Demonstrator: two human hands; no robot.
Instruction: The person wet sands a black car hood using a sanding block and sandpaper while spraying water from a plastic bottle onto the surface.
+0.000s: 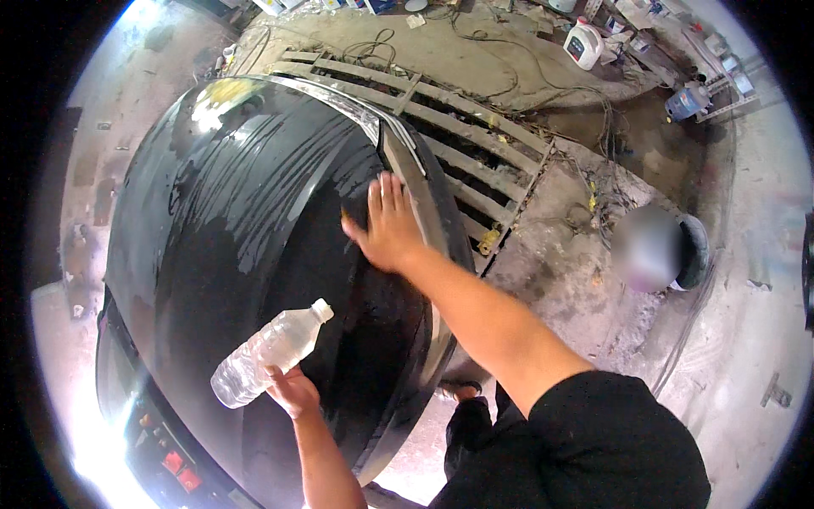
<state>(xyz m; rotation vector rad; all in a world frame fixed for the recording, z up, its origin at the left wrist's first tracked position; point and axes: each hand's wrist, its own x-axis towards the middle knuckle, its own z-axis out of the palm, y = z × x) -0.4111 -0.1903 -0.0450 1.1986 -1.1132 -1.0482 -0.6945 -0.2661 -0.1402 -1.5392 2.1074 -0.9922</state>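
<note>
One wide stretch of stained, pale grey concrete floor (555, 284) filled the background, its edges curving in the fisheye view. On it stood a car, seen from above, whose broad, glossy black, curved hood (220, 288) took up the left and middle of the scene. Dark wet streaks ran across the hood's far half, and a bright yellowish reflection shone near its far edge. At lower left was the car's dark glass windshield (140, 416). Beyond the hood, a long, dusty, slatted floor grate (407, 95) lay over dark gaps. The person leaned in from the lower right, wearing a black short sleeve (627, 424). A round, dark bucket (695, 254) stood on the floor at right, partly hidden by a blurred patch. Farther off were a white plastic jug (583, 44) with a reddish cap and a bluish translucent jug (687, 102).

The clear, ribbed plastic bottle (267, 356) was above the near part of the hood, tilted, with its neck toward the upper right. The left hand (294, 392) grasped it around the lower body. The right hand (390, 225) gripped nothing; it lay palm down on the hood near the right edge, fingers extended, thumb apart. Smallest was the bottle's white cap (322, 310).
</note>
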